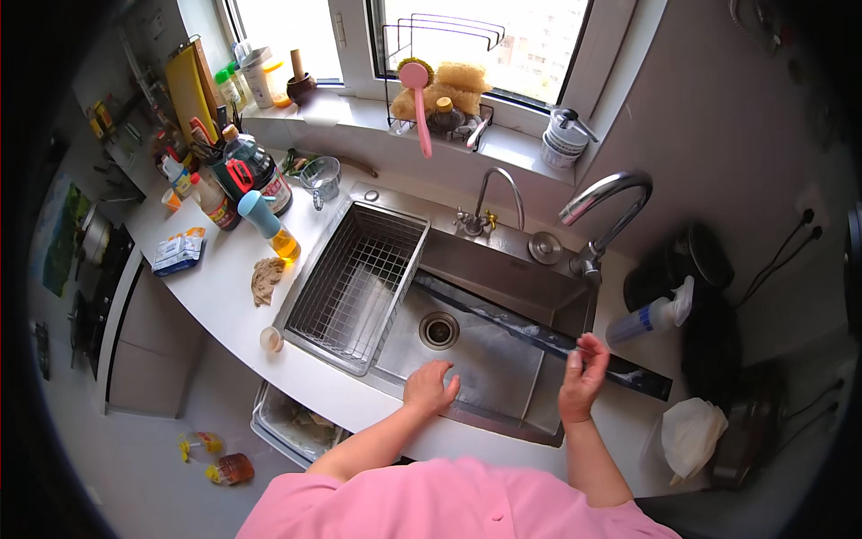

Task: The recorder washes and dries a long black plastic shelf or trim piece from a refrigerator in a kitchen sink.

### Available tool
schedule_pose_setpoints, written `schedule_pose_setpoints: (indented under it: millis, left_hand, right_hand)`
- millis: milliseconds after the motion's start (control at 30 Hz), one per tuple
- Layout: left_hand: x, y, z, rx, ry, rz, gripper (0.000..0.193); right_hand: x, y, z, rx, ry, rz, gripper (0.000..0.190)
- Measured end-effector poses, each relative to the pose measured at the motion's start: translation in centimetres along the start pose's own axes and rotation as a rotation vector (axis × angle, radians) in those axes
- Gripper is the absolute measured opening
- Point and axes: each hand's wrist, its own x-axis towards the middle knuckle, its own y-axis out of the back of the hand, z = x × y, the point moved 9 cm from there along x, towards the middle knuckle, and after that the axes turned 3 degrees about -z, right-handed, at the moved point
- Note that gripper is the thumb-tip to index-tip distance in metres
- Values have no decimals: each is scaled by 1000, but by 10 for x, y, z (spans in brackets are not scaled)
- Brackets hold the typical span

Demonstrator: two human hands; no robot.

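Note:
A long dark panel (498, 311) with whitish foam patches lies slantwise across the stainless steel sink (471, 367), its right end over the counter. My right hand (583, 377) is at the panel's near edge, fingers apart and curled; whether it touches the panel cannot be told. Over the sink's front edge is my left hand (429, 387), holding nothing, with thumb and fingers apart. The round drain (439, 331) shows between the panel and my left hand. To the left, a wire basket (363, 269) sits in the sink.
A large chrome faucet (609, 182) and a thinner tap (502, 172) stand behind the sink. A spray bottle (650, 320) leans at the right. On the left counter are an oil bottle (271, 226), a crumpled brown cloth (267, 281) and a small cup (271, 339). Below is an open bin (296, 431).

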Motion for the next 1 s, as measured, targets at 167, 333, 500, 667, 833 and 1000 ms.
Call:
schedule_pose_setpoints:
  millis: [167,333,500,667,833,1000]
  left_hand:
    - [0,1,-3,-34,5,10,30]
    - [0,9,-3,-90,-1,32,30]
    - [6,15,6,-176,-23,43,30]
    - [2,22,0,-194,-13,54,30]
    - [3,25,-1,-238,15,28,29]
    - [4,25,-2,-230,-15,29,30]
  right_hand:
    - [36,-109,-84,74,202,-284,30]
    - [120,-199,-129,151,326,-270,26]
    - [272,-259,-111,111,151,-129,26]
    - [332,-317,-105,-605,-9,-441,28]
    - [339,-342,-97,-1308,169,-572,31]
    - [346,-355,-71,-1236,52,-776,30]
